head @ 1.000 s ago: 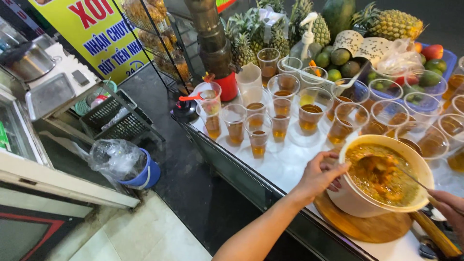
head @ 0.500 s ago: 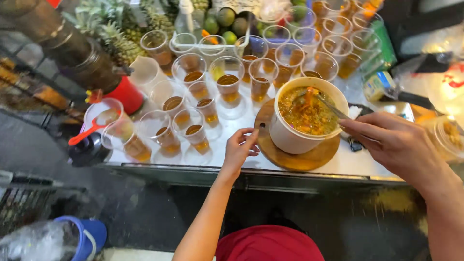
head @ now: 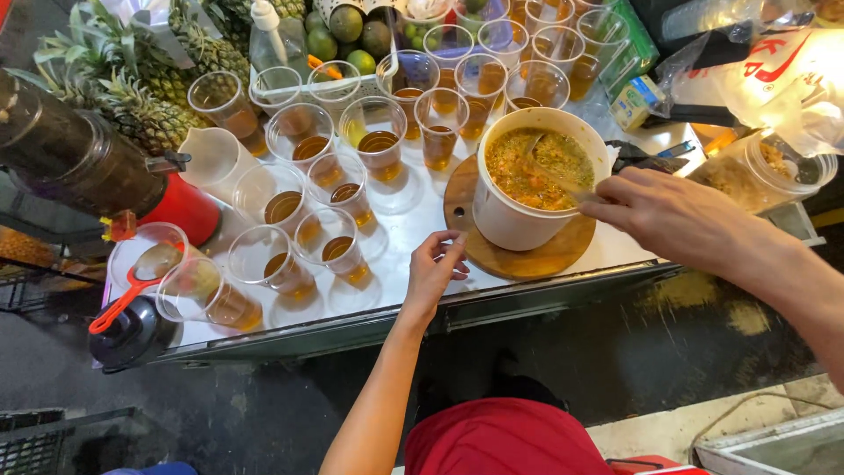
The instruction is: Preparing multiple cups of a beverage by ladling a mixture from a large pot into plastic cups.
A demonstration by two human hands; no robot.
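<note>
- Clear plastic cups holding amber liquid crowd the tabletop from its centre out to 9 o'clock.
- More such cups stand in rows toward 12 o'clock.
- Pineapples lie at 10 o'clock, leafy crowns pointing up.
- Green limes sit at 12 o'clock, above a white basket.
- A white jug stands just beside a red-based machine at 9 o'clock.
- A black bottle with a red strap rests at 8 o'clock.
- A clear lidded tub of dry bits stands at 3 o'clock.
</note>
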